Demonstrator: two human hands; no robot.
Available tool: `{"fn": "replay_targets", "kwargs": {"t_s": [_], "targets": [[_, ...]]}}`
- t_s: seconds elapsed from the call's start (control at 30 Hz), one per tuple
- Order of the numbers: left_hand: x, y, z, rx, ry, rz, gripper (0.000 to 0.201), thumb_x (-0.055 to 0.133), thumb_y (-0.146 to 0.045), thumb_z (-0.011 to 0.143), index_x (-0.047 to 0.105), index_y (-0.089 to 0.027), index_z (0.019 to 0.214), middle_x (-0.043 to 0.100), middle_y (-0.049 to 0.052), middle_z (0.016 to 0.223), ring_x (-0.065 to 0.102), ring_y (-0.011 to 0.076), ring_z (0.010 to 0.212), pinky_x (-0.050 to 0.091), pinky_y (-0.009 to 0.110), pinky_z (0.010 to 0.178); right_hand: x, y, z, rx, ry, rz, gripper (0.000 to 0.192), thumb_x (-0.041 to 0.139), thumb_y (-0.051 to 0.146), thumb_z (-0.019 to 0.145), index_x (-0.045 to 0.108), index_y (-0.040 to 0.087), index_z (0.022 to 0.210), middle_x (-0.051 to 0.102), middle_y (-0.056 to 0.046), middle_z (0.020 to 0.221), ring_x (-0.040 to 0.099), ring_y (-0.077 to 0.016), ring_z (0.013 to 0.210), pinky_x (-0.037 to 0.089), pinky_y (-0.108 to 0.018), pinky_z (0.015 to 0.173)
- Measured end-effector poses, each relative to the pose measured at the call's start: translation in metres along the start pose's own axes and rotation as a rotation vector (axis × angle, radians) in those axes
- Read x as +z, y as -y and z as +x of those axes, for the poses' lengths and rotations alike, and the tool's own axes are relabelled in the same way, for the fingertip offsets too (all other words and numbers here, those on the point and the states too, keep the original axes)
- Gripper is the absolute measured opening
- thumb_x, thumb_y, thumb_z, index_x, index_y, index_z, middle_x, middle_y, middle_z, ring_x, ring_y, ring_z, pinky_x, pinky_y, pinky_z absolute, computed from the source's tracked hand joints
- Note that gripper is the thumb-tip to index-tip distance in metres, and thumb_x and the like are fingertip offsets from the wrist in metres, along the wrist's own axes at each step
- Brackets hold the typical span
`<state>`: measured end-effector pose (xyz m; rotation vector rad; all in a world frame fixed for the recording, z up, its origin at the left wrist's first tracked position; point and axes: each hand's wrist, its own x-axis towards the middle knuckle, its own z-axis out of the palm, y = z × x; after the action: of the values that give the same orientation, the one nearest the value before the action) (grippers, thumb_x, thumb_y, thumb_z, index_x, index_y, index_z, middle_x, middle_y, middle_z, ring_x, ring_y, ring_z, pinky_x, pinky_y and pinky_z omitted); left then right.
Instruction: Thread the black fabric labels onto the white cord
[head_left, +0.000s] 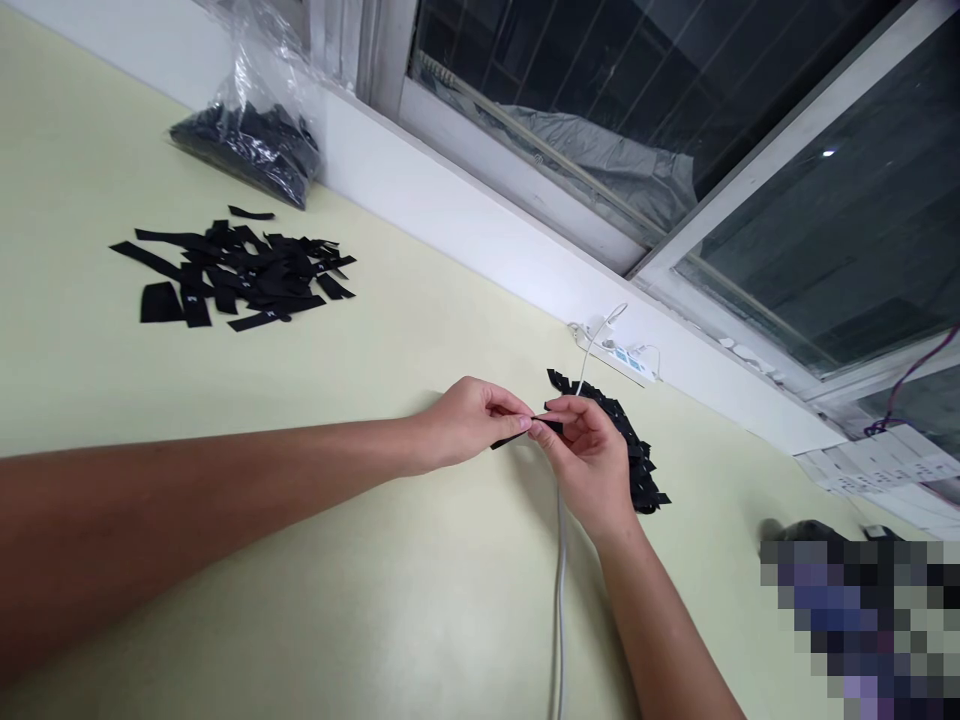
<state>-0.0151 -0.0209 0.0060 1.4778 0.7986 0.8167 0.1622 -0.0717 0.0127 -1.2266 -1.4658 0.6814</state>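
Both hands meet above the table, pinching one short black fabric strip (511, 439) between fingertips. My left hand (469, 425) is closed, its thumb and forefinger on the strip. The closed fingers of my right hand (589, 455) grip the strip's other part and partly hide it. Just behind the right hand is a heap of black strips (637, 450), neatly overlapped. A looser pile of flat black strips (255, 270) is spread out at the upper left, some with small white marks.
A clear plastic bag (247, 140) of dark pieces stands against the wall. A white power strip (615, 355) lies by the wall, and a grey cable (561, 600) runs beneath my hands. White boxes (881, 460) and a blurred-out area are at the right.
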Motion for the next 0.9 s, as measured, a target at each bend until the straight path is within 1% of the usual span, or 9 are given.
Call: {"fn": "replay_targets", "kwargs": {"t_s": [0.07, 0.17, 0.3, 0.43, 0.6, 0.7, 0.8, 0.9], "targets": [[-0.0004, 0.0007, 0.0003, -0.002, 0.009, -0.003, 0.023, 0.07, -0.035, 0.084, 0.079, -0.018, 0.096, 0.075, 0.005, 0.088, 0.064, 0.0161, 0.078, 0.047, 0.028, 0.068, 0.0004, -0.0004, 0.0, 0.002, 0.001, 0.004, 0.028, 0.081, 0.033, 0.078, 0.065, 0.024, 0.099, 0.071, -0.003, 0.089, 0.069, -0.0175, 0.081, 0.058, -0.034, 0.075], [-0.0009, 0.0011, 0.0001, -0.019, 0.019, -0.035, 0.024, 0.07, -0.036, 0.084, 0.078, -0.018, 0.098, 0.076, 0.006, 0.095, 0.066, 0.0179, 0.088, 0.048, 0.03, 0.077, 0.0012, -0.0008, -0.0005, 0.002, 0.001, 0.0, 0.028, 0.08, 0.033, 0.078, 0.065, 0.024, 0.101, 0.071, -0.003, 0.09, 0.069, -0.0178, 0.083, 0.059, -0.035, 0.076], [-0.001, -0.001, -0.0015, -0.049, 0.03, -0.08, 0.025, 0.07, -0.036, 0.085, 0.078, -0.018, 0.1, 0.076, 0.007, 0.102, 0.066, 0.0196, 0.097, 0.048, 0.031, 0.084, 0.0019, -0.002, -0.0012, -0.002, 0.005, 0.006, 0.031, 0.08, 0.033, 0.08, 0.066, 0.024, 0.107, 0.072, -0.005, 0.095, 0.07, -0.0192, 0.089, 0.059, -0.036, 0.08], [-0.0004, -0.0027, -0.0026, -0.035, 0.03, -0.084, 0.025, 0.069, -0.036, 0.085, 0.078, -0.017, 0.099, 0.075, 0.007, 0.097, 0.064, 0.0184, 0.089, 0.047, 0.031, 0.078, 0.002, -0.0013, -0.0018, -0.002, -0.007, 0.008, 0.028, 0.08, 0.032, 0.08, 0.067, 0.024, 0.104, 0.073, -0.006, 0.098, 0.071, -0.0199, 0.093, 0.059, -0.037, 0.083], [0.0012, -0.002, -0.0023, 0.01, 0.008, -0.068, 0.028, 0.068, -0.037, 0.084, 0.078, -0.015, 0.098, 0.07, 0.005, 0.083, 0.056, 0.0145, 0.074, 0.042, 0.028, 0.067, 0.002, 0.002, -0.002, 0.032, -0.019, 0.011, 0.027, 0.081, 0.03, 0.078, 0.068, 0.023, 0.099, 0.073, -0.005, 0.094, 0.071, -0.0192, 0.09, 0.059, -0.034, 0.08], [0.0016, -0.0006, -0.0022, 0.031, 0.024, -0.06, 0.029, 0.066, -0.039, 0.085, 0.078, -0.014, 0.096, 0.064, 0.002, 0.076, 0.05, 0.0129, 0.069, 0.038, 0.027, 0.063, 0.0023, 0.0018, -0.0011, 0.03, -0.025, 0.032, 0.027, 0.082, 0.03, 0.077, 0.068, 0.023, 0.098, 0.073, -0.005, 0.092, 0.071, -0.019, 0.09, 0.059, -0.034, 0.08], [0.0018, 0.0009, -0.0023, 0.084, 0.047, -0.04, 0.029, 0.063, -0.04, 0.087, 0.077, -0.015, 0.092, 0.054, -0.001, 0.068, 0.042, 0.0112, 0.063, 0.032, 0.026, 0.058, 0.003, 0.001, -0.0003, 0.023, -0.033, 0.045, 0.027, 0.083, 0.03, 0.076, 0.068, 0.023, 0.097, 0.073, -0.005, 0.092, 0.071, -0.0187, 0.089, 0.059, -0.033, 0.079], [0.0021, 0.0015, -0.0029, 0.12, 0.049, -0.029, 0.029, 0.061, -0.04, 0.088, 0.075, -0.015, 0.088, 0.046, -0.003, 0.064, 0.037, 0.0103, 0.061, 0.029, 0.026, 0.056, 0.0039, 0.0013, -0.0004, 0.025, -0.036, 0.043, 0.026, 0.083, 0.03, 0.076, 0.068, 0.023, 0.097, 0.072, -0.005, 0.091, 0.071, -0.0188, 0.089, 0.059, -0.033, 0.078]]}}
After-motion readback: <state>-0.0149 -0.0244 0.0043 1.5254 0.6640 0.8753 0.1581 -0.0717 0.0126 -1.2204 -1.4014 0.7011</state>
